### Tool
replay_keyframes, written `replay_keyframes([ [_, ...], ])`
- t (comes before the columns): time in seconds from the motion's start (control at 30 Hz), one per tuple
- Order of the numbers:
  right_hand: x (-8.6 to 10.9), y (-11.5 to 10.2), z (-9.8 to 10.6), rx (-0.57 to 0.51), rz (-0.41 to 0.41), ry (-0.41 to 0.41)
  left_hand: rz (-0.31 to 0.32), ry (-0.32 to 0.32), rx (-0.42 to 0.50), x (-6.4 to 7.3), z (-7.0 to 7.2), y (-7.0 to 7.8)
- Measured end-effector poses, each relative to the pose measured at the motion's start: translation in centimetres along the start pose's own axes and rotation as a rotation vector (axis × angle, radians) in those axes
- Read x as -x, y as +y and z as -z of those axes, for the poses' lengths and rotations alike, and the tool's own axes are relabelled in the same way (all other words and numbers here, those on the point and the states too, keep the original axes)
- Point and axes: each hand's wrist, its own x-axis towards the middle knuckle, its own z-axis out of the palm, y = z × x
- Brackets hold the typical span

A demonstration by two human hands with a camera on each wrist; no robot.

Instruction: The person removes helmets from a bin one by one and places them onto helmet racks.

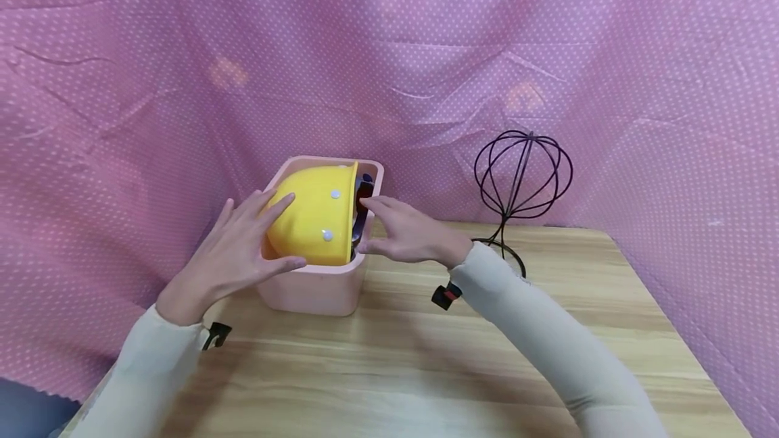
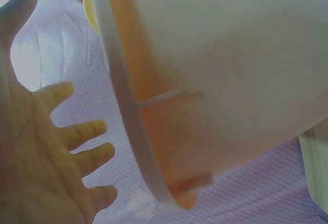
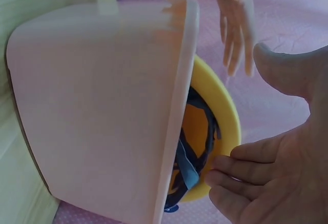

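A yellow hard hat (image 1: 304, 215) lies on its side in a pale pink plastic bin (image 1: 310, 289), its crown toward the left and its brim toward the right. My left hand (image 1: 234, 252) is spread at the crown side, fingers straight, with the thumb over the bin's front rim. On the other side, my right hand (image 1: 410, 228) reaches toward the brim, fingers extended and thumb apart. Dark straps (image 3: 202, 152) show inside the hat in the right wrist view. The left wrist view has the left palm (image 2: 36, 157) beside the bin's rim (image 2: 128, 106). Neither hand grips anything.
A black wire stand (image 1: 508, 211) with a balloon-shaped top stands at the back right, its ring base partly behind the right forearm. Everything rests on a light wooden table (image 1: 426, 357). Pink dotted cloth (image 1: 389, 73) hangs behind and along both sides.
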Motion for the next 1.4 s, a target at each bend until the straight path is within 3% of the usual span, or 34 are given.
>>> replay_keyframes([
  [0.5,-2.9,-0.2,-1.9,0.012,-0.007,-0.137,0.06,0.057,0.005,2.7,-1.0,-2.2],
  [0.8,-3.6,-0.5,-2.6,-0.02,-0.004,-0.17,0.092,0.119,0.083,3.3,-1.3,-3.6],
  [1.1,-4.7,-0.7,-2.9,0.013,0.058,-0.182,0.152,0.079,0.236,3.9,-2.3,-4.7],
  [1.4,-5.8,-0.8,-3.1,0.01,0.122,-0.23,0.158,0.086,0.219,3.8,-2.6,-4.5],
])
